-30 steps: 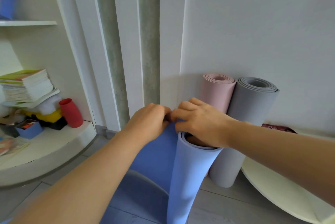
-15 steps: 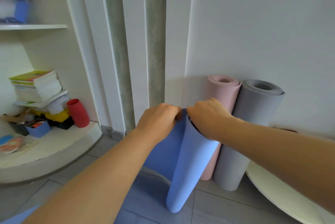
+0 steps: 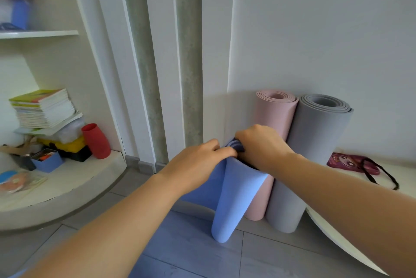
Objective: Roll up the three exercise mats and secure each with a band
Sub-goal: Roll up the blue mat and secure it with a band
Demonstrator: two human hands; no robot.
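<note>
Blue mat (image 3: 234, 199) upright on floor (image 3: 270, 255), part-rolled, loose tail trailing toward camera. Step, likely: winding third mat; next needs tighter roll, then band. Left hand (image 3: 198, 163) pinches loose edge at roll top; right hand (image 3: 263, 145) curls over rim, gripping. Behind, touching: pink mat (image 3: 272, 133), grey mat (image 3: 315, 142), rolled, against wall (image 3: 315, 30).

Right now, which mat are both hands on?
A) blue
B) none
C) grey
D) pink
A: the left hand and right hand both grip the top of the blue mat, while the pink mat and grey mat stand rolled behind it.
</note>
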